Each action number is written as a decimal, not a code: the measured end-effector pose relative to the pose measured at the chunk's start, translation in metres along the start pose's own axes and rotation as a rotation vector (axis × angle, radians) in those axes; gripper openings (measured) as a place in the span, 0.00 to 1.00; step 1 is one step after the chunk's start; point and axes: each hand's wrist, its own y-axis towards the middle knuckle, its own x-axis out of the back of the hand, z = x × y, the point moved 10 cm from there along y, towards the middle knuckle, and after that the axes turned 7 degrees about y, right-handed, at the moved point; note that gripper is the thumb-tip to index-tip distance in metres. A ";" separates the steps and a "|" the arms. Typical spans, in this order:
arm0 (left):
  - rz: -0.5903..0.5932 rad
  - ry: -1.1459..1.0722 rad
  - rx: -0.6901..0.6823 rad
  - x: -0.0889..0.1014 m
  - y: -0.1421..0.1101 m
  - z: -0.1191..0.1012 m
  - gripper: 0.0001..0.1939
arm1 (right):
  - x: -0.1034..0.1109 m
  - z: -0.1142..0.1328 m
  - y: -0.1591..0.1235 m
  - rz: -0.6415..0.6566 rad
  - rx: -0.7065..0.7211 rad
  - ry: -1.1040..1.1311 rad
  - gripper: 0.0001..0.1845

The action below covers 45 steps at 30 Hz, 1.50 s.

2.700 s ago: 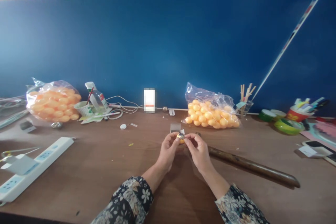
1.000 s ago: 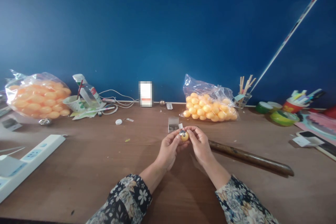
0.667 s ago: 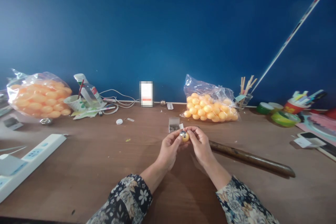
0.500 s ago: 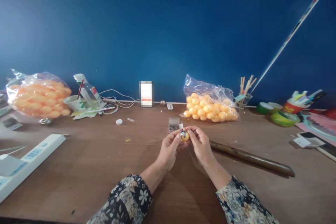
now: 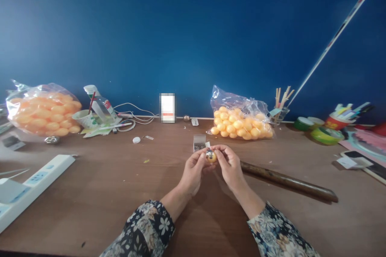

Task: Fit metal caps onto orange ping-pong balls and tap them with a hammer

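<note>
Silver-and-yellow ball (image 5: 210,155), partly behind fingertips (image 5: 220,157)

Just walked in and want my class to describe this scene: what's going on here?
A person holds a small ball, part orange and part shiny silver, between the fingers of the left hand and right hand, over a brown table. Just beyond the hands is a small open box. A dark stick lies to the right, and a clear bag of orange balls sits farther back.
</note>
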 end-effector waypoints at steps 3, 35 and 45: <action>0.018 -0.001 -0.011 0.000 0.000 0.001 0.19 | 0.000 0.000 0.000 0.001 0.002 -0.002 0.11; -0.113 0.149 -0.116 0.013 0.003 -0.010 0.23 | 0.005 -0.007 -0.003 -0.083 -0.019 -0.048 0.09; -0.128 0.176 -0.100 0.014 0.002 -0.011 0.23 | -0.002 0.012 -0.007 -0.035 0.100 -0.173 0.07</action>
